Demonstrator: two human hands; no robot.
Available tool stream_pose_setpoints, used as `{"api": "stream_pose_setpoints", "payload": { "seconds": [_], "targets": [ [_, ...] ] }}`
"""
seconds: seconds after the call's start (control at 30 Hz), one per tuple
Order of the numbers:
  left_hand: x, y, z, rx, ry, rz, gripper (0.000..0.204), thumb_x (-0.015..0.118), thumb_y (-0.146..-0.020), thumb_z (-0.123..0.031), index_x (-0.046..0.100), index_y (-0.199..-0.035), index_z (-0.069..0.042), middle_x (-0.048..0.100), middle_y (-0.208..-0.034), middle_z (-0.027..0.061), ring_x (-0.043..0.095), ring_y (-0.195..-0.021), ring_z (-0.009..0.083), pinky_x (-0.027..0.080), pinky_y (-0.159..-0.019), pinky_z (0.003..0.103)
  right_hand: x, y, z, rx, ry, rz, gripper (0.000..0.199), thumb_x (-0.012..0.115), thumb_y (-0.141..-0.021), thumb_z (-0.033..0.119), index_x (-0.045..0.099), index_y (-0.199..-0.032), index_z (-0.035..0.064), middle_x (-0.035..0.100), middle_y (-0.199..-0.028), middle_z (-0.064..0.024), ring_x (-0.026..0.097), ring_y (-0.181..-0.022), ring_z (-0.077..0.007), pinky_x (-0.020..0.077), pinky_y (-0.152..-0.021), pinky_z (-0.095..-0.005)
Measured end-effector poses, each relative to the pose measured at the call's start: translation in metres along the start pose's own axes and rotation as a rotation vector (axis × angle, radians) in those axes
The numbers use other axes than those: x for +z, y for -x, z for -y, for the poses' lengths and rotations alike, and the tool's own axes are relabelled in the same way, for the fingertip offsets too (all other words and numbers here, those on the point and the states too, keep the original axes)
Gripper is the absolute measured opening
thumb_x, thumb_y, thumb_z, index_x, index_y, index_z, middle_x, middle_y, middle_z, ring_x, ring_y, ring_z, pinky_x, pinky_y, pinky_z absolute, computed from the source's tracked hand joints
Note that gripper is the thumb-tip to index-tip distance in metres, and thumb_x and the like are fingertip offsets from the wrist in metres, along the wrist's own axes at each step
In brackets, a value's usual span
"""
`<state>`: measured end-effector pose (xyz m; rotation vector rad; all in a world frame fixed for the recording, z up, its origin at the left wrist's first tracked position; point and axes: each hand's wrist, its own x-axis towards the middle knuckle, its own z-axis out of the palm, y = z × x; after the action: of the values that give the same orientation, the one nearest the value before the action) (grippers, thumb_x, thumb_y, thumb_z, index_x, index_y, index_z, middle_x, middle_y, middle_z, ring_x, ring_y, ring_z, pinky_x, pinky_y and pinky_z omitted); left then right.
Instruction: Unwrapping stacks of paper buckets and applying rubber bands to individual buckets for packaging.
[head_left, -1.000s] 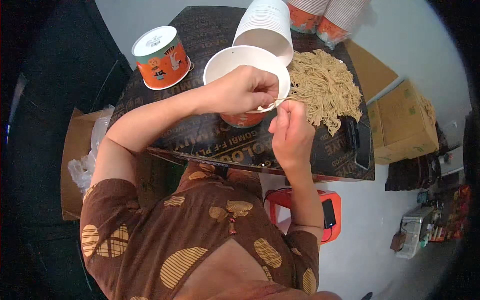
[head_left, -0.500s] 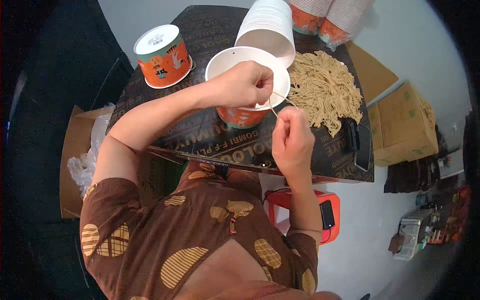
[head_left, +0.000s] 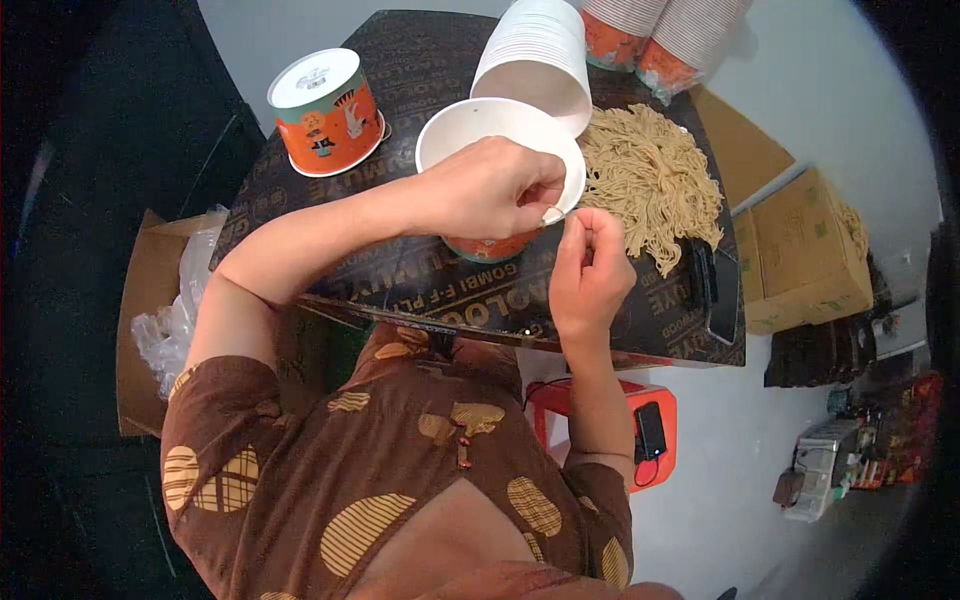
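An open paper bowl (head_left: 480, 125), white inside and orange outside, stands on the black board table (head_left: 400, 60). My left hand (head_left: 490, 190) reaches over it and curls round its near right rim. My right hand (head_left: 585, 270) sits just below that rim, with its fingertips pinched together next to my left thumb. What they pinch looks like a thin noodle strand, too small to see well. A heap of pale dry noodles (head_left: 650, 180) lies on the board right of the bowl.
A stack of white bowls (head_left: 535, 55) lies on its side behind the open bowl. A lidded orange bowl (head_left: 325, 110) stands far left. A dark phone (head_left: 715, 290) lies at the right edge. Cardboard boxes (head_left: 810, 250) stand right, a red stool (head_left: 600, 430) below.
Both hands stay at the bowl's rim. My right fingertips have closed up to my left thumb, and the thin strand stretched between the hands half a second ago no longer shows.
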<state>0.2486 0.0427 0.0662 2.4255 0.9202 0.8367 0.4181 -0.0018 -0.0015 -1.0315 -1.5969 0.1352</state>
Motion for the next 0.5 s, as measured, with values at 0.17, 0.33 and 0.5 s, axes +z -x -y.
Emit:
{"api": "stream_pose_setpoints", "payload": {
  "seconds": [0.17, 0.33, 0.5],
  "targets": [
    [0.0, 0.001, -0.001, 0.002, 0.063, 0.01, 0.008, 0.063, -0.074, -0.007, 0.059, -0.077, -0.002, 0.062, -0.065, 0.0122, 0.062, -0.061, 0.0278, 0.048, -0.057, 0.038, 0.011, -0.004, -0.01, 0.009, -0.094, -0.08, 0.014, 0.067, -0.088, 0.005, 0.058, -0.098, 0.0029, 0.06, -0.068, -0.0048, 0.055, -0.054, -0.0121, 0.0454, -0.052, -0.0277],
    [0.0, 0.001, 0.0, 0.007, 0.093, 0.006, 0.008, 0.063, -0.074, -0.007, 0.06, -0.076, -0.001, 0.062, -0.064, 0.013, 0.063, -0.06, 0.0269, 0.048, -0.057, 0.037, 0.013, -0.003, -0.002, 0.206, -0.233, -0.089, 0.008, 0.068, -0.088, 0.002, 0.061, -0.091, 0.0019, 0.057, -0.069, 0.0034, 0.046, -0.059, -0.0021, 0.0381, -0.053, -0.019],
    [0.0, 0.0, 0.001, 0.017, 0.099, 0.009, 0.008, 0.063, -0.074, -0.008, 0.061, -0.073, 0.0, 0.062, -0.064, 0.0136, 0.062, -0.058, 0.026, 0.048, -0.056, 0.037, 0.013, -0.003, -0.011, 0.034, -0.129, -0.083, 0.008, 0.069, -0.086, 0.003, 0.061, -0.09, 0.0041, 0.058, -0.069, -0.0047, 0.054, -0.053, -0.0127, 0.0433, -0.049, -0.027]
  ]
}}
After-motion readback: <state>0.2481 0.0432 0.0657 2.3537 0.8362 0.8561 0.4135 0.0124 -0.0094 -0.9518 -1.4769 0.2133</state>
